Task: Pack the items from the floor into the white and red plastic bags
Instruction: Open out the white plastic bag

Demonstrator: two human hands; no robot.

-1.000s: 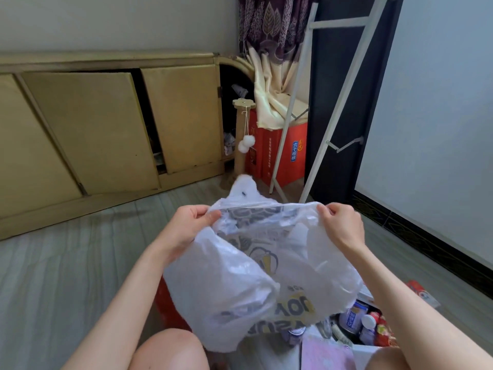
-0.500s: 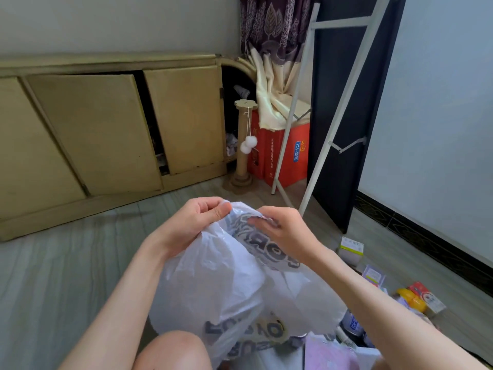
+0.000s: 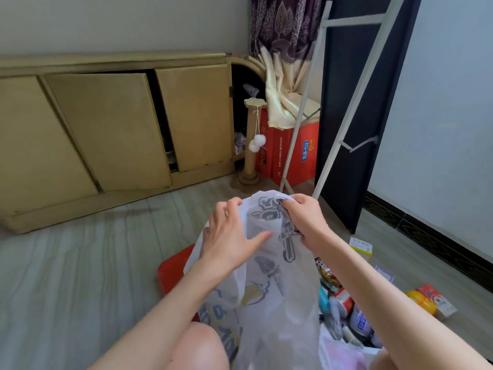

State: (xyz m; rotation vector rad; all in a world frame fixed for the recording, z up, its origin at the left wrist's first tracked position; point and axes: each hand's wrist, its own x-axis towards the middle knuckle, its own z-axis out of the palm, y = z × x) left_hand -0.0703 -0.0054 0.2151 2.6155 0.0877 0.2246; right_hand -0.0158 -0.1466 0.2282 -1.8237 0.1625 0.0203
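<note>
White plastic bag (image 3: 269, 276) between both hands

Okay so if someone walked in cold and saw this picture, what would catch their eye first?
Probably the white plastic bag with dark print, held up in the middle: the right hand pinches its top edge while the left hand rests open against its side. Next, the jumble of cans and packets on the floor at lower right, and the red box by the curtain at the back.
</note>
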